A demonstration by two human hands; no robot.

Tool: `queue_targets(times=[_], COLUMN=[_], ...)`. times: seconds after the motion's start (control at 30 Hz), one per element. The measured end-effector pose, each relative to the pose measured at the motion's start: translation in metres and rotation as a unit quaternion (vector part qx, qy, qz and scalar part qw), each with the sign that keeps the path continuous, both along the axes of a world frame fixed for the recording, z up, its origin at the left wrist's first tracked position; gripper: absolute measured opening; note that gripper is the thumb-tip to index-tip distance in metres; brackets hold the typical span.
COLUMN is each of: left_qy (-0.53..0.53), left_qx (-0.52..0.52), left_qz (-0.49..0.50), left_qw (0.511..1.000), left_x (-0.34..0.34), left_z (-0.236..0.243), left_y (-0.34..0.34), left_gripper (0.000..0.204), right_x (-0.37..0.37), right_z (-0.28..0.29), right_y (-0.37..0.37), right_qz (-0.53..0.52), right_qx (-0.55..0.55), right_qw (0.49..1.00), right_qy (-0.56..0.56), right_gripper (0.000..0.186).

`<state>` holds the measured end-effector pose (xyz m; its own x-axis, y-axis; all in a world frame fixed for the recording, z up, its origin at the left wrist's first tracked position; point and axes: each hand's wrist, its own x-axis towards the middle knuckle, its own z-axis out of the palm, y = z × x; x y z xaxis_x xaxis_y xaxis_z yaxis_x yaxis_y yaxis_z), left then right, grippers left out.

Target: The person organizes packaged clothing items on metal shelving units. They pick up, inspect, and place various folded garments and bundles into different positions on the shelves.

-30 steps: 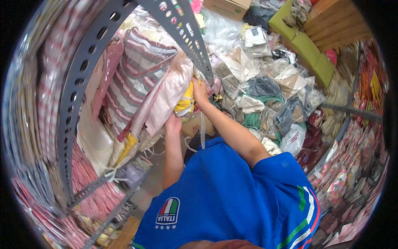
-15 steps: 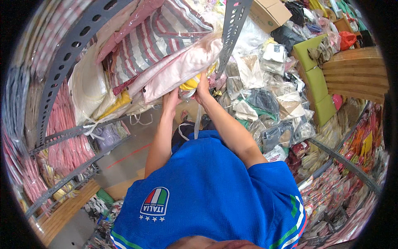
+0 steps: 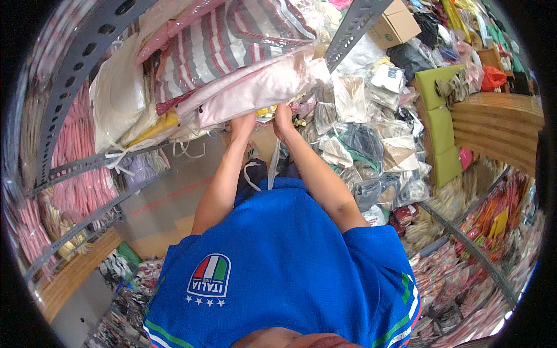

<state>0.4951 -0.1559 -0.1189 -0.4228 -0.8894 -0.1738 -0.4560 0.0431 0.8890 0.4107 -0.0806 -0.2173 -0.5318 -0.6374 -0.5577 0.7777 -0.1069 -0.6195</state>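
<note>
Between my two hands, a yellow-and-white plastic-wrapped cloth bundle (image 3: 266, 111) sits at the shelf's front edge, mostly hidden under a pale pink bagged garment (image 3: 249, 95). My left hand (image 3: 242, 124) grips the bundle's left side, its fingers hidden beneath the pink garment. On the right side, my right hand (image 3: 282, 119) closes round the bundle, fingers pointing into the shelf. Above the pink garment lies a folded grey, white and red striped textile (image 3: 214, 49) in clear plastic. White bagged cloth (image 3: 118, 110) is stacked to the left.
A perforated grey metal post (image 3: 351, 37) rises just right of my hands; another upright (image 3: 81, 72) stands at left. Bagged garments (image 3: 371, 145) are heaped on the right, near a green padded panel (image 3: 444, 130) and a cardboard box (image 3: 395, 24). White ties (image 3: 188, 151) hang below the shelf.
The yellow bundle has gone farther in under the pink garment, so less of it shows. Both hands have moved in with it. The view has shifted slightly.
</note>
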Motion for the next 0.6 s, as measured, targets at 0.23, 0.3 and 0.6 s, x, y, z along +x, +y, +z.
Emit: queue_targets(times=[0.23,0.3,0.6], left_qy=[-0.107,-0.264,-0.067], left_qx=[0.004,0.006,-0.534], left_qz=[-0.150,-0.241,-0.253], left_qw=[0.983,0.934,0.804], left_x=[0.031,0.045,-0.033], left_z=[0.037,0.109,0.237], left_y=[0.004,0.014,-0.005], left_gripper=[0.063,0.059,0.087], right_x=[-0.004,-0.007,0.023], right_z=[-0.013,0.014,0.028], right_y=[0.001,0.005,0.031], right_qz=[0.049,0.039,0.017], right_qx=[0.011,0.004,-0.101], right_qw=[0.999,0.999,0.993], right_qy=[0.000,0.001,0.054], right_gripper=[0.059,0.064,0.073])
